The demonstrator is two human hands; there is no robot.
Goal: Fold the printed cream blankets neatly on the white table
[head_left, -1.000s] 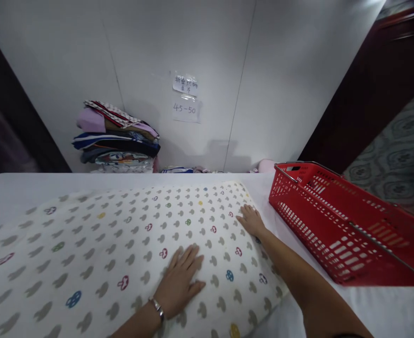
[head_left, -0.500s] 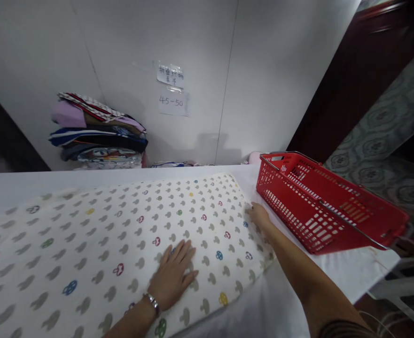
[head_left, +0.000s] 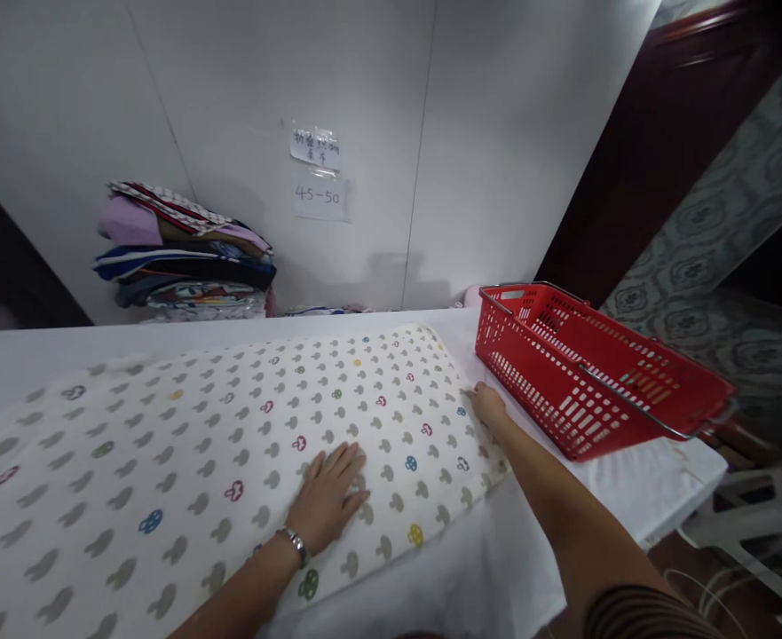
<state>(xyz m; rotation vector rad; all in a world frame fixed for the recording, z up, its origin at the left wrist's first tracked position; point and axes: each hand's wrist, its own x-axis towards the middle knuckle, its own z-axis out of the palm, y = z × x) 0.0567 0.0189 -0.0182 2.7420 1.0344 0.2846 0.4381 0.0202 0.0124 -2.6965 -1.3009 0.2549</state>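
A white fabric cloth with grey and coloured mushroom prints point(head_left: 337, 410) lies across a white-covered table point(head_left: 670, 469) — its left end cut off. The left hand point(head_left: 329, 499) splays on it; the right hand point(head_left: 489, 406) curls at its right edge — whether pinching, one cannot tell.

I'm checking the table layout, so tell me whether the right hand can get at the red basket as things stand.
Probably yes: the right hand is at the edge of the mushroom-print cloth, close by the red basket, and only a strip of white table covering shows between them.
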